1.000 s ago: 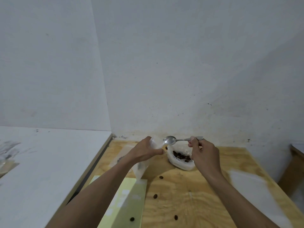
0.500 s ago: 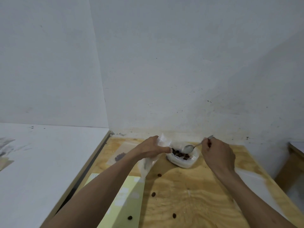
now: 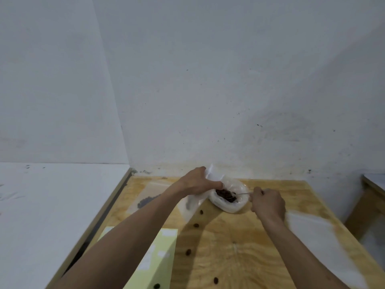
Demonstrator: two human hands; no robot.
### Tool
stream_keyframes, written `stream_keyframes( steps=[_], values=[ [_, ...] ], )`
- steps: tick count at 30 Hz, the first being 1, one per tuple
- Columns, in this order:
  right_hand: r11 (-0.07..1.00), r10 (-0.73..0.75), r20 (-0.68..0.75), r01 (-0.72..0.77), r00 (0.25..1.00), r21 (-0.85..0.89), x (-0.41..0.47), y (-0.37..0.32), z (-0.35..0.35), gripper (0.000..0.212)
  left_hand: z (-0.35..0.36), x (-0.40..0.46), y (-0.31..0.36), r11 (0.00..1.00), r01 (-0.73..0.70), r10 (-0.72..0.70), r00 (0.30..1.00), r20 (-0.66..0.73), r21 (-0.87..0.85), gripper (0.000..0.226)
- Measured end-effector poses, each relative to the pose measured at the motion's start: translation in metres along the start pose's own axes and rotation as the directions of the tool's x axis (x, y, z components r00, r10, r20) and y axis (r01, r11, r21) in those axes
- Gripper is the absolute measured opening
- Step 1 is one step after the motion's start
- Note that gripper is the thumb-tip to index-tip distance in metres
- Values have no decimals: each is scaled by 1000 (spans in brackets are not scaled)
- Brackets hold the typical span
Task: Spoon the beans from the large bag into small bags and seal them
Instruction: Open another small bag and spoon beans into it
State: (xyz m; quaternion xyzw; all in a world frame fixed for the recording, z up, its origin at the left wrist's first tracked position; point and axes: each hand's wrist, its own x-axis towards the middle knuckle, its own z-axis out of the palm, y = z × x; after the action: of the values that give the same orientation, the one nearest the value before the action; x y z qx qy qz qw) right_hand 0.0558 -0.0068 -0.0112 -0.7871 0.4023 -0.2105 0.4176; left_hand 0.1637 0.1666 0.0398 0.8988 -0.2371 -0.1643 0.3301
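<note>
We judge ourselves mid-task. Our right hand (image 3: 267,204) has its grip on the spoon (image 3: 239,194), bowl down among the beans (image 3: 225,194) in the large bag (image 3: 229,202). Our left hand (image 3: 198,182) pinches a small bag (image 3: 195,200) open beside it. One filled bag (image 3: 149,195) lies at left; spilled beans (image 3: 195,225) dot the bench (image 3: 239,247).

Beans (image 3: 225,195): dark brown, in clear whitish bag (image 3: 231,205). Spoon (image 3: 242,193) silver. Tabletop (image 3: 239,247): light yellow-brown wood w/ grain pattern. Sheet (image 3: 160,265) pale yellow-green w/ white patches. Wall (image 3: 229,80) white-grey w/ small dark specks.
</note>
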Motion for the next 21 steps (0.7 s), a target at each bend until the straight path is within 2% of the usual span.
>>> stream_keyframes(
  steps=[7, 8, 10, 11, 14, 17, 21],
  values=[
    [997, -74, -54, 75, 996, 15, -3, -7, -26, 42, -8, -10, -22, 996, -84, 84, 992, -98, 3, 40],
    [995, -89, -64, 91, 994, 29, -4, -11, -30, 43, -9, -13, -24, 995, -98, 99, 990, -102, 8, 42],
    [989, -116, -72, 122, 991, 85, -7, -19, -38, 43, -12, -18, -30, 996, -86, 87, 990, -115, 8, 75],
    [984, -126, -67, 133, 990, 119, -9, -24, -41, 42, -13, -20, -33, 997, -79, 81, 989, -124, 16, 83],
    [964, -153, -50, 160, 987, 211, -16, -44, -47, 35, -15, -28, -38, 998, -69, 69, 989, -130, 3, 89],
    [948, -234, -13, 231, 972, 221, -27, -61, -46, 34, -17, -36, -41, 998, -45, 39, 992, -124, -44, 97],
    [914, -379, 15, 372, 925, 162, -43, -67, -35, 36, -23, -42, -43, 997, -8, -2, 991, -137, -77, 85]
  ],
)
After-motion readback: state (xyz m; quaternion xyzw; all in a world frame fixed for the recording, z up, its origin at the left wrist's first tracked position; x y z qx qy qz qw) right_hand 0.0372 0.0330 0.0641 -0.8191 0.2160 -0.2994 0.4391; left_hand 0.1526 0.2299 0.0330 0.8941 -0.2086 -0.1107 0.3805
